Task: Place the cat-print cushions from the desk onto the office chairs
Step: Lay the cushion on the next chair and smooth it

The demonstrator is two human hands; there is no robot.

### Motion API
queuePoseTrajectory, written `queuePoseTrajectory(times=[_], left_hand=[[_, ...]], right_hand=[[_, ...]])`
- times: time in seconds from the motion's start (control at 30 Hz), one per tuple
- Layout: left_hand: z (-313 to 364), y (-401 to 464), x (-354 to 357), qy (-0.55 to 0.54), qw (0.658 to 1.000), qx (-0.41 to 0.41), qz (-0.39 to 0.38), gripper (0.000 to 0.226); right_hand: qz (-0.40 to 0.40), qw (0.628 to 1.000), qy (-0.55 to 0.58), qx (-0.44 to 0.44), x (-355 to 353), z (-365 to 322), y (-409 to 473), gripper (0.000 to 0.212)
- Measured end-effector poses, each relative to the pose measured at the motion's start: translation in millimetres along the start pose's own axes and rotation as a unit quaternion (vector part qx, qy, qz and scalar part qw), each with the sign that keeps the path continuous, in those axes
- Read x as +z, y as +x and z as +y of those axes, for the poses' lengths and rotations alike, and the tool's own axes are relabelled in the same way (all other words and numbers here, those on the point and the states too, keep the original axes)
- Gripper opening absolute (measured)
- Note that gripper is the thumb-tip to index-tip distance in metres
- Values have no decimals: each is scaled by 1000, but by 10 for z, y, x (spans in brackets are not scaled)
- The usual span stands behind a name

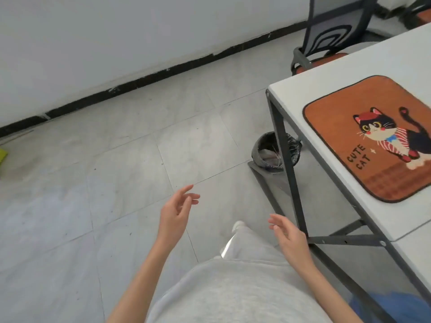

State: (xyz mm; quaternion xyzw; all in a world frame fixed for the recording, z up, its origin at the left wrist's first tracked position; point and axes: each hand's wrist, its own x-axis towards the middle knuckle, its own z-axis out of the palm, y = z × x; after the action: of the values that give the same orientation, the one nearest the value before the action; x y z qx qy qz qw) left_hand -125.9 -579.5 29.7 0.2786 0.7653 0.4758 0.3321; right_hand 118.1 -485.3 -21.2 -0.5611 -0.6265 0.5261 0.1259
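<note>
Grip: left hand (174,214) and right hand (289,236) both spread wide, holding nothing.
Cushion (370,138): flat on the surface (349,73), well apart, up-right of both.

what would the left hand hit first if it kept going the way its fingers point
Nothing close, it seems. The left hand is open and empty, its fingers aimed up and right over bare floor. The bin under the desk lies roughly that way, though depth is unclear.

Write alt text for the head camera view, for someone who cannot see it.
A person's empty left hand and right hand hang open over a grey tiled floor, beside a white desk with an orange cat-print cushion lying flat on it. An office chair stands at the desk's far side.
</note>
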Motion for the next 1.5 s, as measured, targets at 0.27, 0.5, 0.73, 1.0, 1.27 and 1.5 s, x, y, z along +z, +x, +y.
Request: queuePoseTrajectory(times=[0.27, 0.5, 0.73, 1.0, 1.27, 1.5], left_hand=[[367, 1498, 616, 45, 991, 23, -120, 35], [642, 2307, 902, 98, 971, 19, -216, 37], [1258, 3464, 1589, 143, 919, 90, -357, 31], [2064, 4319, 3045, 214, 794, 213, -528, 27], [2251, 4284, 4277, 309, 747, 215, -548, 38], [2200, 4006, 4681, 329, 795, 125, -494, 58]], right_hand=[[93, 994, 53, 29, -224, -465, 1246, 27], [153, 983, 98, -31, -633, -1300, 2235, 29], [267, 956, 123, 15, -990, -1413, 2755, 31], [461, 862, 65, 204, -1626, -912, 2732, 32], [475, 795, -46, 374, -2296, -142, 2407, 43], [426, 771, -6, 473, -2637, 412, 2378, 61]])
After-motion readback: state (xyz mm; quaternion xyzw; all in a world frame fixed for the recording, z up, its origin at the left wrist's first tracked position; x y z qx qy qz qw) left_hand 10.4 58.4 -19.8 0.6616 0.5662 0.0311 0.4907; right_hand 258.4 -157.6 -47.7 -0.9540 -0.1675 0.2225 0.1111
